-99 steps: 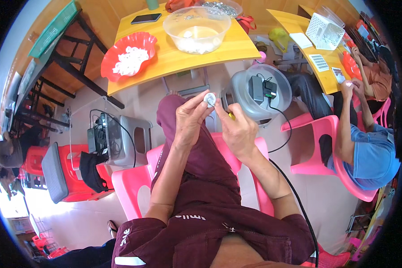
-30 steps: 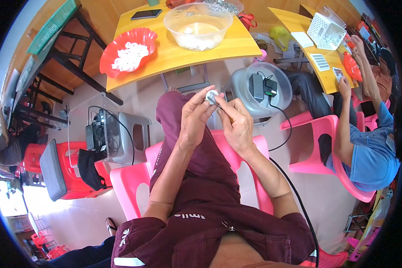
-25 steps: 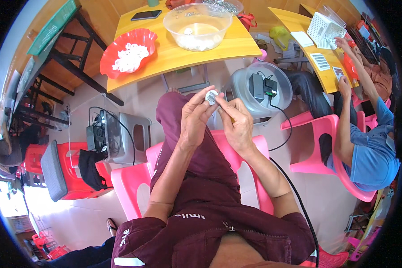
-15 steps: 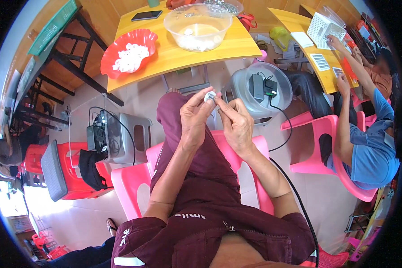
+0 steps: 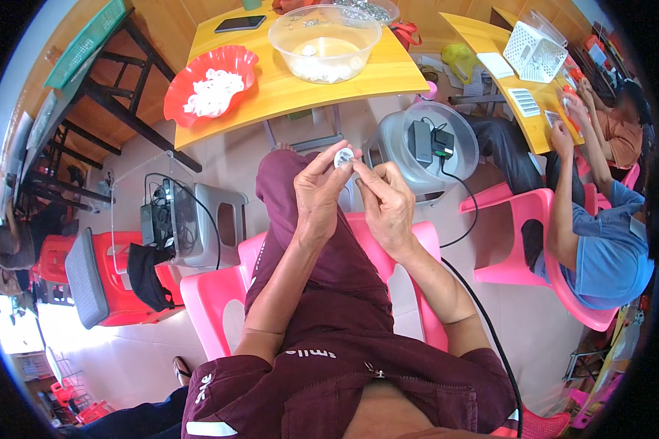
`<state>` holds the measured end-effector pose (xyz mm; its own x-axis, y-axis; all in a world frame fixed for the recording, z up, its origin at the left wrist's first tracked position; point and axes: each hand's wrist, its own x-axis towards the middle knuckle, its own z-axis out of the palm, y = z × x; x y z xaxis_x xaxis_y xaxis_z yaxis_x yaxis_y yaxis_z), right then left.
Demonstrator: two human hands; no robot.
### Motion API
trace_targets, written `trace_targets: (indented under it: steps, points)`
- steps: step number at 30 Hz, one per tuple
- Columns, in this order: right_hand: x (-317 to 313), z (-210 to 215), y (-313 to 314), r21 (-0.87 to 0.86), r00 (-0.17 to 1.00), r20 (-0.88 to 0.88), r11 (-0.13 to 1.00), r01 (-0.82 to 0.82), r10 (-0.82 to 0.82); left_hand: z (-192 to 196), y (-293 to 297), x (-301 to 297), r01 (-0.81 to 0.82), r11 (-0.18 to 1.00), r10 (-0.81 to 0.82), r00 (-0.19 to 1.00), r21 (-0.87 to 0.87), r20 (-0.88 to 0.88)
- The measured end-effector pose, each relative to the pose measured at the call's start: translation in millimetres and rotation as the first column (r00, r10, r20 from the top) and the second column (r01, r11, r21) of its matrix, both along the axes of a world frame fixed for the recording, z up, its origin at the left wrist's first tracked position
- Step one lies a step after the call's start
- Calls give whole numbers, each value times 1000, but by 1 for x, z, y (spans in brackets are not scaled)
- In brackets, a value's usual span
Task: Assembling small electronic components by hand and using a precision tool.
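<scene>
Between the thumb and fingers of my left hand is a small round white plastic piece with a dark or metallic bit at its middle. My right hand is closed in a pinch, its fingertips touching the right edge of that piece. Whether those fingertips hold a tiny part of their own cannot be made out. Both hands are over my lap, in front of the table. On the table, a red wavy-rimmed bowl holds a heap of white pieces, and a clear basin has more white pieces at its bottom.
The yellow table also bears a phone and a tub of small metal parts. To the right, a clear container on a stool holds black power packs and cables. A co-worker in blue sits at another table with a white basket.
My left hand has turned the white piece slightly, so more of its round face shows. My right fingertips stay beside it. The co-worker's far hand has moved away from the basket.
</scene>
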<state>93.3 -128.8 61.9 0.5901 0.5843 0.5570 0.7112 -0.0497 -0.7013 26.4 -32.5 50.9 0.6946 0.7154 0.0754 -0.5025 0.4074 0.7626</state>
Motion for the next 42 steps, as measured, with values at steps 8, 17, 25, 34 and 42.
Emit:
trace_targets:
  steps: [8, 17, 25, 34, 42]
  points:
    - [0, -2, 0, 2, 1000, -3, 1000, -11, 11, 1, -3, 1, -41, 999, 41, 999, -17, 25]
    - [-2, -1, 1, 26, 999, -20, 999, -27, 27, 0, -2, 0, -12, 1000, 12, 1000, -17, 21]
    - [-5, -3, 2, 19, 1000, -21, 1000, -15, 15, -3, -3, 1, -47, 999, 47, 998, 0, 30]
    - [-6, -7, 3, -25, 1000, 9, 1000, 6, -6, -9, -3, 3, -105, 994, 105, 994, 19, 20]
    - [1, -4, -1, -68, 997, 46, 996, 64, -61, -8, 4, 1, 4, 996, -4, 1000, -89, 5]
